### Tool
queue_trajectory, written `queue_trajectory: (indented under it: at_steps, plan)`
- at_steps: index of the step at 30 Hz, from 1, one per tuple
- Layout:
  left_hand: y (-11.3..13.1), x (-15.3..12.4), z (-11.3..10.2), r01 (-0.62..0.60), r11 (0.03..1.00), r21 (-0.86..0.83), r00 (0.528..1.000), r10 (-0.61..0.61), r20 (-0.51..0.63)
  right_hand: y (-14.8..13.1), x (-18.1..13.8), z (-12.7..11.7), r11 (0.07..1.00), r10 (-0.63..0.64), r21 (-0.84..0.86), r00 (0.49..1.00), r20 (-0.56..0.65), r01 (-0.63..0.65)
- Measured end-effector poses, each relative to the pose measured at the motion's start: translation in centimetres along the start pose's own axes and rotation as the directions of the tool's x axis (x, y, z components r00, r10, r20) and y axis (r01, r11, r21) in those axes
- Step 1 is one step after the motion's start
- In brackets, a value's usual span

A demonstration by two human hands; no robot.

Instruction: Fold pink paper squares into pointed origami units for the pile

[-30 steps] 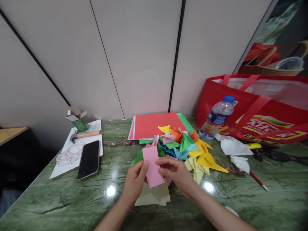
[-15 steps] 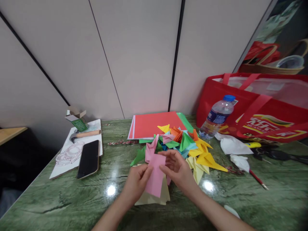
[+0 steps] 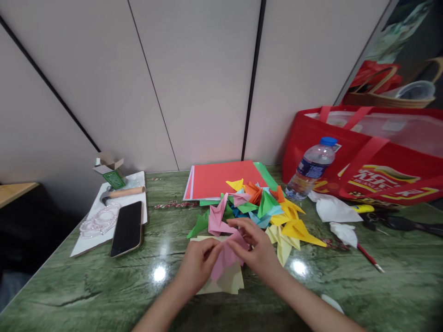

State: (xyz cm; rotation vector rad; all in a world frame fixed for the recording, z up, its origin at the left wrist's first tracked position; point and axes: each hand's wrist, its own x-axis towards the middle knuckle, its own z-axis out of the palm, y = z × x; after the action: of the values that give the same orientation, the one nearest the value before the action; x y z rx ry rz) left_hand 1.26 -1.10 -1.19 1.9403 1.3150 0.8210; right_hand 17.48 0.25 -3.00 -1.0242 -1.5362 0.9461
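Between my hands is a sheet of pink paper [image 3: 225,262], creased and partly opened out. My left hand [image 3: 200,258] pinches its left side between thumb and fingers. On the upper right, my right hand [image 3: 252,242] grips the same sheet, its fingers partly behind the paper. Under it lies a stack of pale yellow paper sheets [image 3: 228,283]. Just beyond my hands, a folded pink paper figure [image 3: 217,216] rests against a heap of folded paper figures [image 3: 266,203] in green, orange, blue and yellow.
Behind the heap lie red paper sheets [image 3: 221,177]. To the left are a phone [image 3: 127,229], a hammer [image 3: 124,192], a small green box [image 3: 114,177] and beaded strands [image 3: 100,221]. On the right stand a water bottle [image 3: 311,168] and a red bag [image 3: 380,157], near crumpled tissue [image 3: 344,233].
The pink sheet was a flat folded rectangle; now it is tilted and its layers spread apart toward the right. My right hand has shifted slightly along with it.
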Motion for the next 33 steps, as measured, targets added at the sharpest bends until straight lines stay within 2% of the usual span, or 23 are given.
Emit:
queue_trajectory:
  at_steps: [3,6,10,13,19,22,24,29,31,33]
  plan:
    - [-0.5,-0.4,0.2,-0.119,0.978,0.17,0.992,0.11,0.06,0.1,-0.1,0.0,0.979,-0.108,-0.158,0.987,0.116,0.125]
    - [-0.4,-0.6,0.2,-0.181,0.945,0.272,0.981,0.155,0.114,0.1,-0.1,0.0,0.952,-0.125,-0.254,0.975,0.184,0.17]
    - [-0.1,-0.5,-0.1,-0.208,0.909,0.361,0.976,0.167,0.142,0.2,-0.1,-0.1,0.929,-0.123,-0.323,0.975,0.184,0.178]
    - [-0.3,-0.4,-0.2,-0.187,0.894,0.406,0.982,0.16,0.101,0.3,0.2,-0.5,0.934,-0.127,-0.315,0.981,0.146,0.168]
    - [-0.7,-0.4,-0.4,-0.126,0.896,0.426,0.992,0.122,0.037,0.4,0.9,-1.5,0.955,-0.118,-0.274,0.993,-0.013,0.11]
    - [-0.5,-0.3,-0.4,-0.105,0.907,0.408,0.994,0.099,0.036,0.1,1.0,-1.7,0.955,-0.16,-0.267,0.983,-0.092,0.131]
    - [-0.3,-0.3,-0.3,-0.106,0.92,0.377,0.994,0.095,0.048,-0.1,0.8,-1.6,0.947,-0.213,-0.259,0.975,-0.07,0.188]
    - [0.0,-0.5,-0.2,-0.132,0.936,0.328,0.991,0.133,0.019,0.0,0.3,-0.8,0.912,-0.278,-0.261,0.944,0.176,0.317]
    - [0.0,-0.5,-0.2,-0.139,0.932,0.334,0.989,0.148,-0.002,0.1,0.3,-0.8,0.908,-0.284,-0.265,0.942,0.176,0.324]
    - [-0.2,-0.5,-0.4,-0.138,0.927,0.35,0.987,0.159,-0.033,0.0,0.4,-1.1,0.906,-0.301,-0.272,0.945,0.125,0.325]
